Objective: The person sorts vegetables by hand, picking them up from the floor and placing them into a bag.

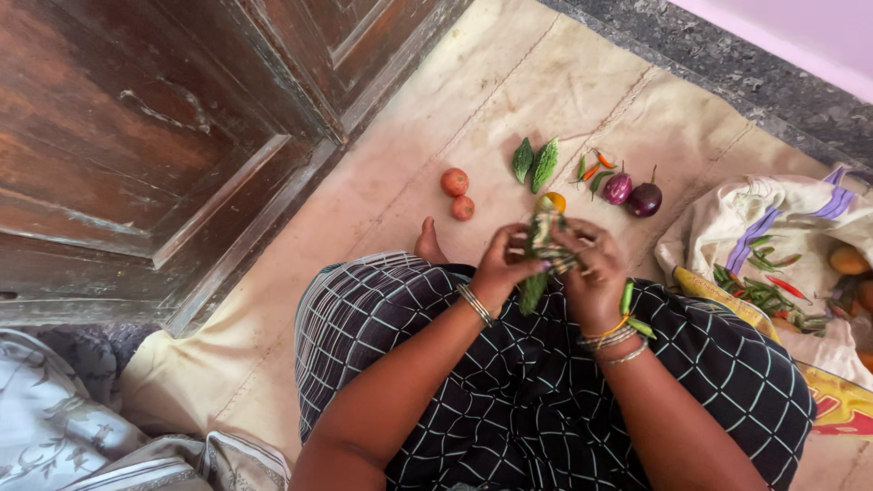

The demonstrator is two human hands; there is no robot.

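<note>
My left hand (502, 261) and my right hand (593, 269) meet above my lap, both gripping a bundle of green vegetables (543, 247); a long green pod hangs down from it. A yellowish piece (554, 200) shows just beyond the bundle. Two green chillies (633, 309) lie on my checked dark skirt (546, 382) by my right wrist. On the floor mat ahead lie two tomatoes (458, 194), two bitter gourds (535, 162), small chillies (593, 170) and two purple brinjals (633, 194).
A cream mat (382, 200) covers the floor. A dark wooden door (164, 127) stands at the left. At the right, a white cloth bag (773, 227) spills green and red chillies (768, 291) and orange produce (849, 261). My bare foot (427, 244) rests near the tomatoes.
</note>
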